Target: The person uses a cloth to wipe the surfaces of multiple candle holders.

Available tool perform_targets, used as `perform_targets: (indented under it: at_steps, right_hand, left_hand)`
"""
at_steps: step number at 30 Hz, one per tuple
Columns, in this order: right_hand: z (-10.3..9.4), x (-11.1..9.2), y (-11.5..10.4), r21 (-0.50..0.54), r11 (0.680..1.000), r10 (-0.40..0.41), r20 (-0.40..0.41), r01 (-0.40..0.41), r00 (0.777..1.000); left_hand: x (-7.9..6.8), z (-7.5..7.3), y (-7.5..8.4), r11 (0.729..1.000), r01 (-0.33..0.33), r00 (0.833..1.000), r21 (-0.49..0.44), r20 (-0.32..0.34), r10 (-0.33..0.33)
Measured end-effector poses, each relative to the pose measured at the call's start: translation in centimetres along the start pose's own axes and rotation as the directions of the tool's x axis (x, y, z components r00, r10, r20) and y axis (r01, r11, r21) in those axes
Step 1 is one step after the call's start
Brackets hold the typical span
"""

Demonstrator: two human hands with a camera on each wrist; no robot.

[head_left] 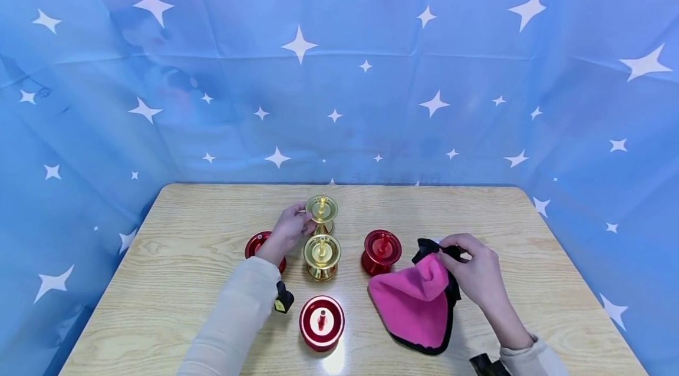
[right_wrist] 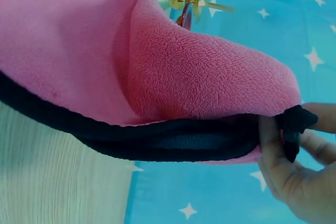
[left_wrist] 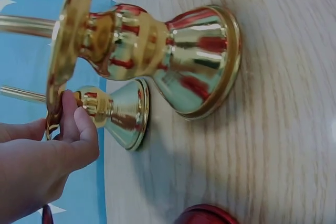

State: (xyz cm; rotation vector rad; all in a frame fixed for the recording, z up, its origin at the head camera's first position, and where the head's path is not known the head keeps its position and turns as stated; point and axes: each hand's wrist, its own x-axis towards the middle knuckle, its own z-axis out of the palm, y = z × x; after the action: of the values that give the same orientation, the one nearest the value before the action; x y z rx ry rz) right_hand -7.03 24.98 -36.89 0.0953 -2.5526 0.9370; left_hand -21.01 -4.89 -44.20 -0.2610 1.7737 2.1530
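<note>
At the back of the table, my left hand (head_left: 290, 228) pinches the rim of the far gold candle holder (head_left: 330, 208), which has an upright spike. In the left wrist view the base of this candle holder (left_wrist: 126, 115) looks to be on the tabletop. A matching near gold candle holder (head_left: 322, 273) stands just in front of it. My right hand (head_left: 480, 270) pinches a corner of a pink cloth (head_left: 416, 308) with black edging, between thumb and fingers. From there the cloth hangs down, its lower part near or on the table; a black tab (right_wrist: 296, 121) shows at the pinched corner.
A red candle holder (head_left: 382, 249) stands between the gold ones and the cloth. Another red candle holder (head_left: 322, 329) is at the front. The third red candle holder (head_left: 256, 243) is partly hidden by my left arm. A blue star-patterned curtain (head_left: 339, 81) hangs behind the wooden table (head_left: 159, 305).
</note>
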Motion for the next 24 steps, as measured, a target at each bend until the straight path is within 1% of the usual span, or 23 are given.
perform_targets:
  at_steps: [4, 8, 10, 11, 14, 17, 18, 21, 24]
  right_hand:
    - [0.1, 0.0, 0.1, -0.001, 1.0, -0.003, -0.002, 0.003, 1.0]
    - [0.2, 0.0, 0.3, -0.009, 1.0, -0.017, -0.01, 0.016, 1.0]
    - [0.3, 0.0, 0.3, -0.012, 1.0, -0.021, -0.012, 0.021, 1.0]
    - [0.3, 0.1, 0.4, -0.015, 1.0, -0.022, -0.012, 0.022, 1.0]
    - [0.3, 0.0, 0.4, -0.018, 1.0, -0.018, -0.007, 0.018, 1.0]
    - [0.2, 0.1, 0.4, -0.018, 1.0, -0.017, -0.003, 0.017, 1.0]
    - [0.2, 0.1, 0.4, -0.016, 1.0, -0.015, -0.001, 0.015, 1.0]
    - [0.1, 0.1, 0.4, -0.013, 1.0, -0.006, 0.006, 0.006, 1.0]
    - [0.1, 0.1, 0.4, -0.015, 1.0, 0.004, 0.013, -0.004, 1.0]
  left_hand:
    - [0.1, -0.2, -0.1, 1.0, -0.001, 0.999, 0.001, 0.051, 0.001]
    - [0.0, -0.2, 0.2, 1.0, 0.006, 0.995, 0.007, 0.095, -0.006]
    - [-0.2, -0.2, 0.6, 1.0, 0.01, 0.995, 0.029, 0.104, -0.013]
    - [-0.4, -0.2, 0.8, 0.998, 0.001, 0.995, 0.061, 0.1, -0.007]
    - [-1.2, -0.2, 2.0, 0.979, -0.026, 0.997, 0.201, 0.072, 0.012]
    - [-2.1, -0.3, 3.8, 0.952, -0.069, 0.997, 0.297, 0.061, 0.053]
    - [-2.4, -0.4, 4.5, 0.946, -0.079, 0.996, 0.314, 0.061, 0.063]
    - [-3.3, -1.0, 6.3, 0.946, -0.104, 0.994, 0.306, 0.065, 0.088]
    - [-4.1, -2.3, 7.6, 0.943, -0.115, 0.993, 0.312, 0.067, 0.098]
